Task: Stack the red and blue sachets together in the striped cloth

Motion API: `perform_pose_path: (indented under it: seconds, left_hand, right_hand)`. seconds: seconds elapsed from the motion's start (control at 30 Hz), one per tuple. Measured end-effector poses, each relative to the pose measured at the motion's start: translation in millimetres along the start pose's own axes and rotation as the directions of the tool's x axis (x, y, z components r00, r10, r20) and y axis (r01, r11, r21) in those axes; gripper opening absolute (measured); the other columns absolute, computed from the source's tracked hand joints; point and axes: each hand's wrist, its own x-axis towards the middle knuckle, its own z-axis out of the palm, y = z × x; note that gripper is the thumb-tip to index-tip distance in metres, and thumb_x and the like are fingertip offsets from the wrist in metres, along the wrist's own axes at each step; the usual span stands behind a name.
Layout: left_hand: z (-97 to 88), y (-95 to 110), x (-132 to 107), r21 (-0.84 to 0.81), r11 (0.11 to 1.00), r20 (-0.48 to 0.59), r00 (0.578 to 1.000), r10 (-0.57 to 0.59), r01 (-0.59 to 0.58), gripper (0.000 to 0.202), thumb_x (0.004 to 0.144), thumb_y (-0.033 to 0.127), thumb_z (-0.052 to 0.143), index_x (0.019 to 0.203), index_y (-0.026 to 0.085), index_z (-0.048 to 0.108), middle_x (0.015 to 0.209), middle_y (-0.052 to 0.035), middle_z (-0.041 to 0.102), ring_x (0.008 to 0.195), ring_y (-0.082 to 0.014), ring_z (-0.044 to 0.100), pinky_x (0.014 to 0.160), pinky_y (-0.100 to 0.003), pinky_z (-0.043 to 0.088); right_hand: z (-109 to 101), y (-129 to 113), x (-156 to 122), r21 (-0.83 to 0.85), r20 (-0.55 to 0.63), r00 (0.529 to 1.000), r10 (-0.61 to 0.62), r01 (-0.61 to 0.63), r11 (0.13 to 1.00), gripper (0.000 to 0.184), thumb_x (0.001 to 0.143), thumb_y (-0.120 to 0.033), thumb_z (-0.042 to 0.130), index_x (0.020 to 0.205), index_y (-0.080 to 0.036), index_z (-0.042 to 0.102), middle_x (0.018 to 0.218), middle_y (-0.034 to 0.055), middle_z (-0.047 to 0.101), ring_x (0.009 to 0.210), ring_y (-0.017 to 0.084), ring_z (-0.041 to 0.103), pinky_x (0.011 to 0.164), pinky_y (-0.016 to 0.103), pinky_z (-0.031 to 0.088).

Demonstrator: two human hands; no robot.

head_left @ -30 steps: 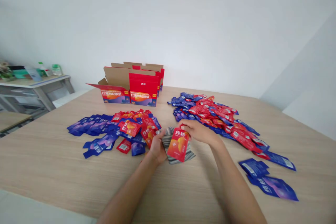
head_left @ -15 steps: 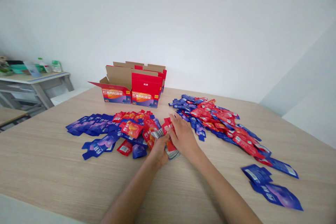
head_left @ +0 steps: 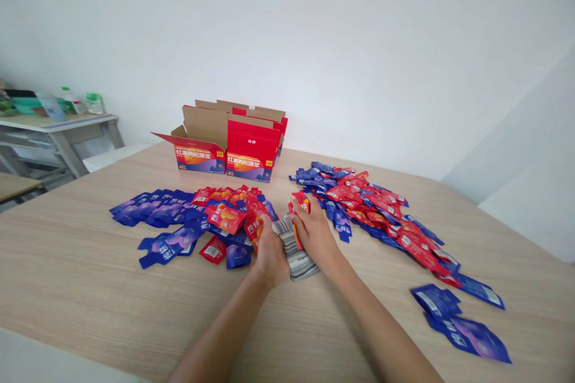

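Observation:
My left hand (head_left: pixel 269 251) is closed around a stack of pouches (head_left: pixel 294 251), held edge-up so their silver-grey sides show. My right hand (head_left: pixel 314 233) presses against the other side of that stack, fingers wrapped on a red pouch (head_left: pixel 300 202) that lies against it. Both hands meet over the middle of the wooden table (head_left: pixel 90 275). A spread of red and blue pouches (head_left: pixel 197 218) lies just left of my left hand. A larger heap of red and blue pouches (head_left: pixel 368 203) lies to the right of my right hand.
Open red cartons (head_left: pixel 233 143) stand at the back of the table. Two blue pouches (head_left: pixel 458 320) lie apart at the right front. A grey desk (head_left: pixel 58 131) with bottles stands at the far left against the white wall.
A second ago my right hand held a red pouch out in front of the stack. It has since brought the pouch against the stack, and both hands now clasp the bundle together.

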Motion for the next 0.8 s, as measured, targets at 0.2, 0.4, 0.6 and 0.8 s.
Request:
perform_pose_path:
  seconds: [0.2,0.4,0.6,0.8]
  left_hand:
    - [-8.9,21,5,-0.103,0.994,0.033,0.998,0.049,-0.046,0.1,0.082,0.088,0.025,0.126,0.007,0.064,0.121,-0.0228,0.07,0.115,-0.0368,0.065,0.102,-0.055,0.047]
    - [-14.7,24,5,-0.116,0.993,0.094,0.995,0.04,-0.028,0.103,0.079,0.09,0.026,0.128,0.007,0.063,0.125,-0.0237,0.068,0.118,-0.0378,0.063,0.101,-0.054,0.047]
    - [-13.3,29,3,-0.108,0.994,0.124,0.991,0.047,-0.033,0.102,0.08,0.09,0.029,0.13,0.007,0.063,0.126,-0.0234,0.067,0.122,-0.0379,0.061,0.104,-0.053,0.046]
    - [-7.5,13,-1,-0.036,0.998,0.141,0.989,-0.051,0.057,0.094,0.084,0.086,0.026,0.138,0.016,0.059,0.133,-0.017,0.066,0.131,-0.0343,0.056,0.113,-0.052,0.039]
  right_hand:
    - [-4,-11,-2,-0.057,0.192,0.97,-0.147,0.161,0.985,0.038,0.1,-0.024,0.048,0.134,-0.015,0.064,0.138,0.0219,0.054,0.129,0.035,0.055,0.109,0.055,0.047]
    - [-25,-18,-3,-0.048,0.301,0.936,-0.183,0.206,0.977,0.039,0.101,-0.022,0.047,0.137,-0.016,0.062,0.151,0.0206,0.046,0.141,0.033,0.045,0.116,0.055,0.04]
    - [-16,-24,-5,-0.095,0.274,0.948,-0.16,0.192,0.977,0.041,0.101,-0.019,0.044,0.14,-0.016,0.058,0.159,0.0203,0.037,0.15,0.034,0.031,0.121,0.065,0.02]
    - [-4,-20,-4,-0.045,0.196,0.968,-0.159,0.171,0.984,0.046,0.105,-0.025,0.032,0.146,-0.011,0.048,0.16,0.0217,0.035,0.154,0.028,0.023,0.123,0.06,0.022]
